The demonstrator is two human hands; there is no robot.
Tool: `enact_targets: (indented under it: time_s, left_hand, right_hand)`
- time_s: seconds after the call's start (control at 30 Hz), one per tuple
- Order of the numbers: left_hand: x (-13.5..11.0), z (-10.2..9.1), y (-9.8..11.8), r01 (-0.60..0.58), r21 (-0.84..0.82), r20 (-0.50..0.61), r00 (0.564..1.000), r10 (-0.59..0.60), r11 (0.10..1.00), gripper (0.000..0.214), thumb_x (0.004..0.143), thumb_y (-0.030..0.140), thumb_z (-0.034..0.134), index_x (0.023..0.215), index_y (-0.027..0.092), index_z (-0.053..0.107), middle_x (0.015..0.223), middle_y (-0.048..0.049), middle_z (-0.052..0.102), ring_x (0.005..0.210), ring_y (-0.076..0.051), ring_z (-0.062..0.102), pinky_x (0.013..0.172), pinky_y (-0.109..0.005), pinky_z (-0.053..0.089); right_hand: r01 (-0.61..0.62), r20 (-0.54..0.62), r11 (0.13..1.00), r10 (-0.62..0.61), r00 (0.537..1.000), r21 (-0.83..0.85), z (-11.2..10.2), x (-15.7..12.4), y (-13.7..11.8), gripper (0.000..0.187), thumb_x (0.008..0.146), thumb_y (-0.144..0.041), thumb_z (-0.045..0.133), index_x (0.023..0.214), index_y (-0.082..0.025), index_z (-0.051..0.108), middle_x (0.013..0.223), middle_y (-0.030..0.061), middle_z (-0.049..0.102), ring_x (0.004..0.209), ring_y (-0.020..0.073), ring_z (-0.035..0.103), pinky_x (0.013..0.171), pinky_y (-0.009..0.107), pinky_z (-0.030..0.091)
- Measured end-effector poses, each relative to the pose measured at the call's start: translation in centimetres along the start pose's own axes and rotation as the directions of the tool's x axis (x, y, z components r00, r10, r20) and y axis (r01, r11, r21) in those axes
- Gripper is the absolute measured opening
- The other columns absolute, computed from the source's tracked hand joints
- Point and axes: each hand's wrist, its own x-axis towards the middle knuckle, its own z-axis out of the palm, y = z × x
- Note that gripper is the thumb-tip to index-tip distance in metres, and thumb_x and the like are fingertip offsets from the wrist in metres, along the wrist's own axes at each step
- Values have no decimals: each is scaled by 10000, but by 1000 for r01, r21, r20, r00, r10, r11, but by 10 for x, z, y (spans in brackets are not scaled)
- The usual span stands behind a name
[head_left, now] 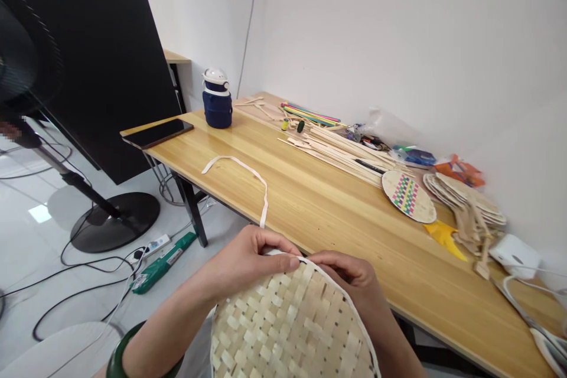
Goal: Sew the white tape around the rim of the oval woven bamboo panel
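A round woven bamboo fan (292, 331) with white binding tape along its rim is held upright at the bottom of the view. My left hand (261, 257) pinches its upper edge, thumb on the front face and fingers behind. Just to the right, my right hand (348, 274) is closed at the same rim with curled fingers; its fingertips are partly hidden behind the edge. From near my left hand, a loose strip of white tape (250, 170) curves away over the wooden table (248, 142).
Along the wall lie bamboo strips (341, 156), a fan with coloured squares (408, 196), a stack of fans (469, 198) and scissors (531, 319). A blue jug (217, 100) and a tablet (159, 133) are at the left. A standing fan (115, 221) and cables are on the floor.
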Motion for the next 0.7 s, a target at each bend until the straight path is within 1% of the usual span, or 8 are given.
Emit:
enact_targets:
  time_s: [0.1, 0.23, 0.43, 0.6, 0.7]
  left_hand:
    - [1, 1, -1, -8, 4, 11, 1000, 8, 1000, 164, 711, 337, 743, 728, 174, 756, 690, -1, 703, 648, -135, 575, 602, -216, 422]
    - [3, 1, -3, -20, 6, 18, 1000, 20, 1000, 187, 712, 349, 744, 759, 170, 764, 746, -22, 724, 695, -157, 602, 635, -230, 440]
    - [3, 0, -6, -27, 4, 33, 999, 27, 1000, 175, 726, 351, 736, 753, 180, 762, 711, -8, 709, 650, -139, 579, 591, -219, 415]
    - [5, 1, -7, -22, 3, 37, 999, 22, 1000, 157, 723, 339, 737, 739, 185, 760, 681, 0, 695, 627, -134, 570, 565, -216, 399]
    - [7, 1, -7, -16, 10, 53, 998, 15, 1000, 163, 720, 346, 738, 740, 186, 762, 671, 3, 691, 626, -132, 566, 577, -217, 400]
  right_hand:
    - [21, -5, 1000, -21, 1000, -6, -1, -2, 0, 156, 819, -349, 685, 857, -256, 804, 823, 36, 766, 747, 166, 685, 651, 214, 513]
    - [60, -3, 996, -61, 998, -59, -3, -3, 0, 150, 833, -319, 667, 837, -254, 801, 809, 29, 766, 726, 155, 682, 644, 204, 510]
    - [85, 4, 990, -85, 996, -116, -4, -2, -2, 157, 845, -309, 655, 846, -248, 800, 793, 25, 757, 732, 170, 687, 652, 223, 520]
    - [94, 4, 983, -95, 995, -158, -3, -2, -2, 188, 856, -327, 635, 821, -221, 787, 758, 31, 736, 690, 166, 662, 609, 220, 501]
    - [156, 32, 966, -153, 988, -208, -4, 1, -5, 204, 872, -315, 617, 790, -205, 768, 723, 27, 714, 662, 148, 637, 602, 208, 478]
